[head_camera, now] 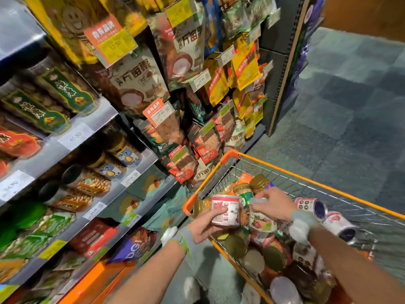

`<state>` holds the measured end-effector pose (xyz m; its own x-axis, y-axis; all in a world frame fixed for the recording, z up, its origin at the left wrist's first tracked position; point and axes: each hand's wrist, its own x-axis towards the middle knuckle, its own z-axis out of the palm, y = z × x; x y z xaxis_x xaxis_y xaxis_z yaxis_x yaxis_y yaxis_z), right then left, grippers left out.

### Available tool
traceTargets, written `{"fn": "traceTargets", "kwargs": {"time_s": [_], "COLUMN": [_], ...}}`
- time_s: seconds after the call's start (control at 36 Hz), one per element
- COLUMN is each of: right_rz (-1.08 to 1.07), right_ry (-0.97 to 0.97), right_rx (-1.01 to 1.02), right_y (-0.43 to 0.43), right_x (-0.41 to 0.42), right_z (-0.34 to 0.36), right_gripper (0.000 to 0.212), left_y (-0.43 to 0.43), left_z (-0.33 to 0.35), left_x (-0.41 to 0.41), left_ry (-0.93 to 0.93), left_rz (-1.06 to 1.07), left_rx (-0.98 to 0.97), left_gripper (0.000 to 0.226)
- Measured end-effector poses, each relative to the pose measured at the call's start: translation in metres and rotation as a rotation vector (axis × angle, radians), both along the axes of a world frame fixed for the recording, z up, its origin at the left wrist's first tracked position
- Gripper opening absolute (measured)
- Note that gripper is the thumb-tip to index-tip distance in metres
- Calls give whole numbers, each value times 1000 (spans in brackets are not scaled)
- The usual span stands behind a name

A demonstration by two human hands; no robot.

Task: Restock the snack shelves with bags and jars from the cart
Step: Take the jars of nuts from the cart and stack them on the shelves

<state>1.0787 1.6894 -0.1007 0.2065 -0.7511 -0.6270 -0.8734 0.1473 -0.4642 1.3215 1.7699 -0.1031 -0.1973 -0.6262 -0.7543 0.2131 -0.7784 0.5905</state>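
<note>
Head view: the left hand (202, 227) holds a red-and-white snack tin (226, 212). The thumb lies across the tin's front and the other fingers are curled beneath and behind it, so it sits upright in the palm, above the near corner of the orange cart (317, 184). Just beside those fingers, on the cart side, the right hand (275, 204) is bent down over a pale-lidded jar (262, 223), with its fingertips (259, 196) closed round the lid from above. Whether the jar is lifted or rests on the pile below cannot be told. Under and beyond the right fingers lie more tins and jars on their sides, with a gold-lidded jar (258, 181) past the knuckles. The snack shelves (65, 148) stand off to the left of the left hand, and a row of shelved jars (126, 153) is already there.

The weak point is the right-hand grip. A hold by the lid alone may slip or twist loose, dropping the jar onto the pile. The two containers sit very close and could knock together. The tin also hangs near the cart rim, so a fumble there may send it to the floor.
</note>
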Motion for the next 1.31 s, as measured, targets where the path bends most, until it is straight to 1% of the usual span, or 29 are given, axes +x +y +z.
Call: {"fn": "traceTargets", "kwargs": {"time_s": [0.06,0.08,0.11,0.19,0.22,0.25,0.31,0.33,0.36,0.39,0.42,0.44,0.47,0.5,0.53,0.58,0.61,0.64,0.72,0.83,0.86,0.92,0.94,0.97,1.0,1.11,1.19,1.25,1.31], "right_rz": [-41,-64,-75,-118,-137,-158,-137,-142,-159,-142,-110,-92,-61,-52,-28,24,41,79,144,235,237,233,229,219,210,239,283,293,297], "right_ry": [-135,-190,-234,-360,-428,-481,-566,-602,-639,-668,-689,-718,-740,-750,-768,-864,-899,-932,-1013,-1105,-1108,-1107,-1124,-1130,-1126,-1127,-1148,-1158,-1171], "right_rx": [13,9,-18,-41,-32,-25,-51,-55,-53,-55,-56,-70,-101,-122,-140,-159,-173,-185,-226,-272,-315,-422,-465,-498,-527,-588,-615,-615,-607], "right_y": [-8,-12,-16,-29,-35,-40,-46,-53,-57,-60,-61,-62,-65,-67,-67,-66,-64,-62,-58,-51,-50,-42,-39,-38,-36,-27,-24,-26,-27], "right_x": [2,5,9,27,32,40,64,73,80,96,114,125,143,155,169,198,210,223,260,312,320,343,354,361,372,403,414,425,434], "right_z": [29,42,55,87,95,107,134,141,151,165,181,194,210,223,236,264,278,295,333,388,397,415,423,426,431,449,466,476,485], "right_gripper": [24,19,22,38,45,57,86,98,105,101,82,55,37,35,45,76,86,88,87,78,72,42,32,30,30,25,26,39,47], "left_y": [-6,-9,-11,-17,-20,-23,-25,-27,-30,-27,-24,-23,-19,-15,-10,-3,-2,1,8,23,25,32,34,36,38,37,38,38,38], "left_z": [13,22,37,71,81,91,117,130,136,151,163,174,190,206,223,251,262,276,308,354,363,380,391,397,406,425,441,455,471], "left_x": [-2,-3,-4,1,6,16,39,47,55,66,79,87,99,104,113,136,148,160,197,239,245,266,278,283,293,322,335,345,356], "left_ry": [16,6,-2,74,97,123,194,219,222,204,154,115,66,17,-18,-62,-98,-139,-120,-126,-118,-141,-140,-140,-152,-222,-268,-291,-288], "left_rz": [6,17,32,140,185,202,197,180,186,194,241,268,315,340,366,412,407,408,450,538,548,516,504,504,505,489,497,511,508], "left_rx": [-24,-31,-42,-90,-112,-135,-276,-337,-375,-401,-419,-419,-427,-431,-444,-543,-587,-614,-727,-835,-842,-869,-881,-903,-932,-1042,-1044,-1061,-1085], "left_gripper": [82,78,70,32,27,36,65,69,67,63,60,55,50,46,40,27,29,37,55,45,45,40,37,37,38,65,75,82,74]}}
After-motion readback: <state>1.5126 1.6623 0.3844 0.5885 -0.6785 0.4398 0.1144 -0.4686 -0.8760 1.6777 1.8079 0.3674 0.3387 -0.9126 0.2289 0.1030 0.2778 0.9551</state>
